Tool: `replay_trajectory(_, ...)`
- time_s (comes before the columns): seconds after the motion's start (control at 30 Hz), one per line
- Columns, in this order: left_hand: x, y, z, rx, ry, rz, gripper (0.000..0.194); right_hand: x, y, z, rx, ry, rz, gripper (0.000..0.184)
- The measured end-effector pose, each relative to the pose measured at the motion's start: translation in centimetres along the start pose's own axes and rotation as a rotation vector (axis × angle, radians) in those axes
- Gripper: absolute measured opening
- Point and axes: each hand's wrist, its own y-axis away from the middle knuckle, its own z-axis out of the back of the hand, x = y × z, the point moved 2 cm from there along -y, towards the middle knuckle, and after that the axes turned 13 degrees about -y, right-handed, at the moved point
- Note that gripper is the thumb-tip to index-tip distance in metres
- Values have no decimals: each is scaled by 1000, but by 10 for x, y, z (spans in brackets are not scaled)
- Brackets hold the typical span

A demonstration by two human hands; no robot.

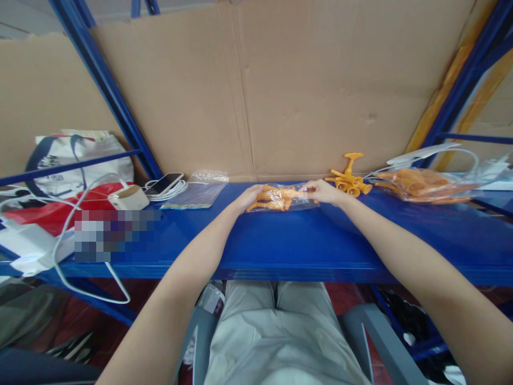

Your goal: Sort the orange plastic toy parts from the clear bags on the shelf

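A clear plastic bag with orange plastic parts inside lies on the blue shelf, between my two hands. My left hand is closed on the left end of the bag. At the other end, my right hand pinches the plastic near its opening side. Just right of my right hand stands a pile of loose orange trumpet-shaped parts. Farther right lies another clear bag filled with similar orange pieces.
Flat empty plastic bags lie to the left, beside a phone and a coiled white cable. A charger, red bag and tote crowd the far left. Cardboard walls the back.
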Motion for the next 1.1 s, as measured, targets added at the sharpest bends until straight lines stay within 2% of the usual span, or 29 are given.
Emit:
replay_trajectory(0.17, 3, -3, -8, 108, 89, -25, 22, 0, 3, -5, 58, -109, -24, 26)
replay_trajectory(0.3, 8, -7, -11, 136, 97, -53, 28, 0, 5, -14, 118, -188, -17, 39)
replay_trajectory(0.43, 7, -6, -11, 98, 24, -87, 36, 2, 4, -19, 155, -209, 64, 39)
replay_trajectory(0.63, -2, 3, -13, 20, -123, -77, 38, 9, 3, -20, 130, -268, 15, 30)
replay_trajectory(0.77, -3, 2, -15, 21, -153, -57, 41, 14, 6, -13, 61, -292, -49, 15)
replay_trajectory(0.93, -1, 1, -16, 26, -132, -38, 41, 10, 9, 1, -73, -131, -211, 3)
replay_trajectory(1.0, -1, 1, -15, 19, -125, -27, 40, 8, 10, 1, -31, -153, -295, 3)
replay_trajectory(1.1, -1, 1, -14, 10, -83, -19, 34, 7, 10, -4, 66, -317, -359, 9)
